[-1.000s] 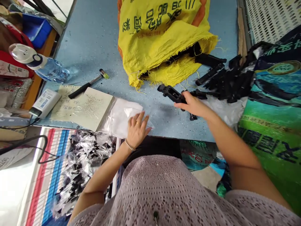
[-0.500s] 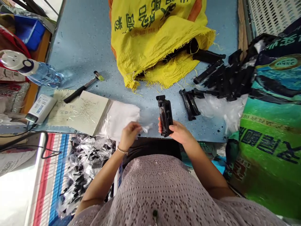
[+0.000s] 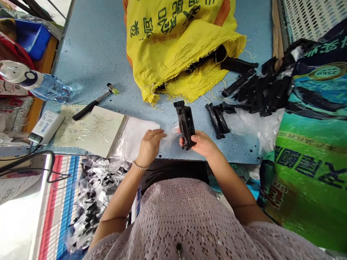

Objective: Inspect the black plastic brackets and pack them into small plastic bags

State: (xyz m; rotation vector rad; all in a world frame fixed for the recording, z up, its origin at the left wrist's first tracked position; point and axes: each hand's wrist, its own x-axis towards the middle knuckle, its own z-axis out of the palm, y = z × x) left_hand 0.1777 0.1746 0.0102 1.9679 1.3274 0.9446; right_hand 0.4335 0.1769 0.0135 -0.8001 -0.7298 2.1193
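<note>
My right hand (image 3: 202, 142) is wrapped round a long black plastic part (image 3: 186, 124), which stands nearly upright just above the table's front edge. To its left, my left hand (image 3: 150, 146) has its fingers drawn together at the edge of a thin clear plastic bag (image 3: 171, 134). That bag reaches across to the lower end of the black part. Beside my left wrist lies a stack of white plastic bags (image 3: 139, 126). Right of the held part, a pair of similar black parts (image 3: 217, 121) rests on the blue table (image 3: 92, 47).
A yellow woven sack (image 3: 162, 61) opens toward me with black parts inside. More black parts (image 3: 255, 86) are heaped at right beside a green sack (image 3: 311, 169). At left are a hammer (image 3: 92, 104), a notepad (image 3: 100, 130) and a water bottle (image 3: 48, 85). Bagged parts (image 3: 94, 195) fill a crate below.
The black part in my right hand has moved slightly left and up. My left hand has risen a little, and the clear bag now spreads between the hands.
</note>
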